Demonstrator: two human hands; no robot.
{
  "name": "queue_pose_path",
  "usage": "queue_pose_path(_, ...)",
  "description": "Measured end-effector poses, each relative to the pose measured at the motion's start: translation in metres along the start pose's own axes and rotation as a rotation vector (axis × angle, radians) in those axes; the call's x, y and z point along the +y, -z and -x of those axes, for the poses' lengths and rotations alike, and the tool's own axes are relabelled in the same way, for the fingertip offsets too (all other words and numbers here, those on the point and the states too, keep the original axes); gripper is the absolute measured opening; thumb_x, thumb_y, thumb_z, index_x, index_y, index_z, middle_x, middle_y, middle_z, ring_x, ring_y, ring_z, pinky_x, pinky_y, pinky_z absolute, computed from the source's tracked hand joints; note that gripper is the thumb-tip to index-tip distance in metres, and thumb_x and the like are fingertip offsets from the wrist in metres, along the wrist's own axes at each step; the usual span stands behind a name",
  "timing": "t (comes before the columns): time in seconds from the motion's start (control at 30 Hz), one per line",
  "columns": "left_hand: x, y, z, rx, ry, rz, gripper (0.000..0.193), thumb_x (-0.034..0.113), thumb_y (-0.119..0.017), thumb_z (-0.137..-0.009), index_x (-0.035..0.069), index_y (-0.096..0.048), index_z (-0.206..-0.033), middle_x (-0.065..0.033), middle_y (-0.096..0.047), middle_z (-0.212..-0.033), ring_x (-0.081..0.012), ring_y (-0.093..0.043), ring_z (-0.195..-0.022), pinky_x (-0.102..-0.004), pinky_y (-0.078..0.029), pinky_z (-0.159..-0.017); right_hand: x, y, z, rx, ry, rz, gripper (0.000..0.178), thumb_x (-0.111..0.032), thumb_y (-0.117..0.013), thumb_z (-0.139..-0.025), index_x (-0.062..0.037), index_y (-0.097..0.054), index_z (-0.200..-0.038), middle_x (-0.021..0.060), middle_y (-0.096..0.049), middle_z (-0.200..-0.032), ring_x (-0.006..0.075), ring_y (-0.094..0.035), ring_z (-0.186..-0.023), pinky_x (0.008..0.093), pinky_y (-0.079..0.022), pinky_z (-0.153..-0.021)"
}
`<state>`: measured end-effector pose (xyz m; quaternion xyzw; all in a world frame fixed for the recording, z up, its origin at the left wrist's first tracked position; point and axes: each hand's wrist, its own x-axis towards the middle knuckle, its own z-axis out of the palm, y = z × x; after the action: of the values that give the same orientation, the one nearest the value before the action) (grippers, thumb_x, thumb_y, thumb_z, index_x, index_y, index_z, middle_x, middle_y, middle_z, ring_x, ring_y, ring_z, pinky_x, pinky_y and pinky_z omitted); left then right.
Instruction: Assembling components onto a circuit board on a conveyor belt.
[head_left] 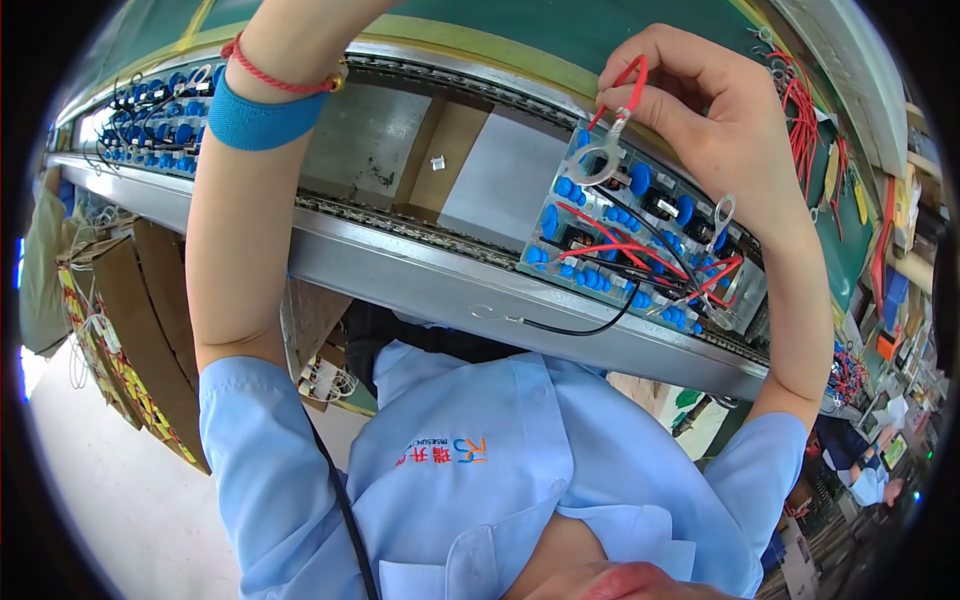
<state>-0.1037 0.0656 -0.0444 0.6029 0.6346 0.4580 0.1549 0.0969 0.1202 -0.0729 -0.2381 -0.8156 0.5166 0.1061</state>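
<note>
My right hand [715, 115] is closed, pinching a short red wire [634, 75] between thumb and fingertips. A silver ring terminal [597, 165] on this wire hangs over a circuit board [575, 218] crowded with blue disc-shaped parts. Loose red and black wires lie across that board, some ending in ring terminals. One black wire [575, 330] droops over the near metal rail. My left forearm [243, 205], with a blue wristband [262, 118] and a red cord, reaches past the top edge, so my left hand is out of the picture.
The board sits between metal rails [420, 285] of a line. Left of it are a cardboard piece with a small white part [437, 162] and a white sheet [505, 175]. More populated boards [150, 125] stand far left. Red wires [797, 115] bunch at the upper right.
</note>
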Motion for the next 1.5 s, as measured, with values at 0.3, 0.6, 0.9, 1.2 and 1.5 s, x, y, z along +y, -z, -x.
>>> queue_pose_path(0.3,0.000,0.005,-0.002,0.038,-0.113,0.117,0.013,0.011,-0.069,-0.087,-0.001,-0.071,-0.093,-0.0073,-0.071,-0.081,-0.0106,-0.066,-0.072,-0.0236,-0.055,-0.068,0.002,0.016,0.005,-0.178,0.346,0.281,0.027,0.005,-0.061,-0.084,-0.0034,-0.068,-0.109,0.0041,-0.069,-0.089,0.0075,-0.062,-0.080,0.0228,-0.048,-0.067)
queue_pose_path(0.6,0.057,-0.017,0.026,-0.348,-0.091,0.161,0.005,0.000,-0.073,-0.081,-0.001,-0.071,-0.086,-0.0091,-0.069,-0.079,-0.0122,-0.062,-0.065,-0.0266,-0.050,-0.057,0.064,0.130,0.069,0.563,-0.208,0.776,0.026,-0.022,-0.062,-0.093,-0.0060,-0.064,-0.113,-0.0003,-0.066,-0.091,0.0055,-0.055,-0.076,0.0197,-0.044,-0.072)
queue_pose_path(0.9,0.058,-0.041,0.027,-0.483,-0.380,0.212,0.011,-0.003,-0.067,-0.077,0.002,-0.069,-0.087,-0.0096,-0.066,-0.080,-0.0180,-0.062,-0.068,-0.0297,-0.049,-0.060,0.115,0.142,0.090,0.477,-0.353,0.710,0.024,-0.027,-0.058,-0.095,-0.0039,-0.057,-0.093,-0.0038,-0.054,-0.075,0.0026,-0.046,-0.065,0.0204,-0.037,-0.059)
queue_pose_path(1.2,0.046,-0.046,0.031,-0.454,-0.553,0.048,0.005,0.003,-0.067,-0.074,0.004,-0.066,-0.079,-0.0071,-0.063,-0.073,-0.0190,-0.060,-0.064,-0.0301,-0.047,-0.059,0.113,0.144,0.089,0.414,-0.390,0.738,0.020,-0.025,-0.056,-0.096,-0.0055,-0.057,-0.092,-0.0059,-0.049,-0.072,0.0009,-0.038,-0.059,0.0196,-0.030,-0.054)
queue_pose_path(1.5,0.037,-0.045,0.039,-0.373,-0.738,-0.109,0.005,0.009,-0.067,-0.070,0.006,-0.063,-0.071,-0.0047,-0.060,-0.067,-0.0201,-0.059,-0.060,-0.0304,-0.045,-0.059,0.106,0.141,0.086,0.415,-0.320,0.773,0.019,-0.025,-0.060,-0.093,-0.0060,-0.061,-0.096,-0.0024,-0.058,-0.075,0.0047,-0.048,-0.061,0.0211,-0.038,-0.058)
